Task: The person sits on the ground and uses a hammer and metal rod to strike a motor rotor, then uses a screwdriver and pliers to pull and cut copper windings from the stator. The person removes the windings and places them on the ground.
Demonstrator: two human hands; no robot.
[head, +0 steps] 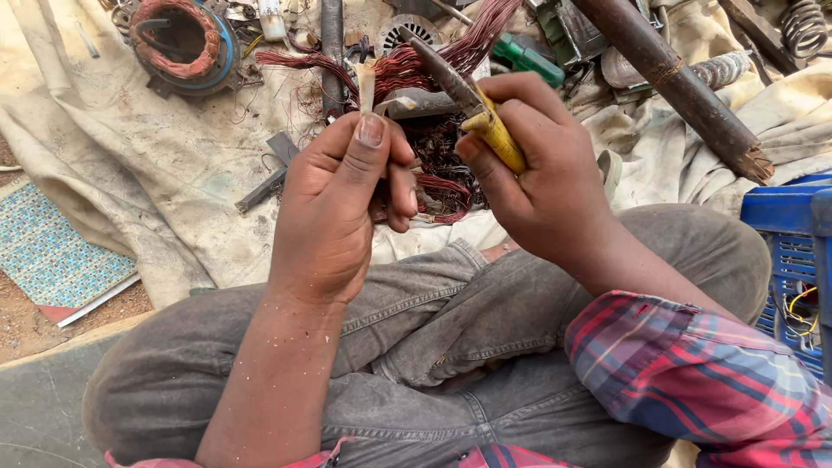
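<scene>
Left hand (342, 208) pinches a pale thin strip (367, 84), grip closed; right hand (533, 178) clamps a yellow-handled dark blade (468, 100). Strip's lower end hidden, possibly insulation paper.

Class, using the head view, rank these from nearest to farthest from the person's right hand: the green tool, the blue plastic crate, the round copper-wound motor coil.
1. Green tool: just above the right hand.
2. Blue plastic crate: at the right edge.
3. Round copper-wound motor coil: top left, beyond the left hand.
</scene>
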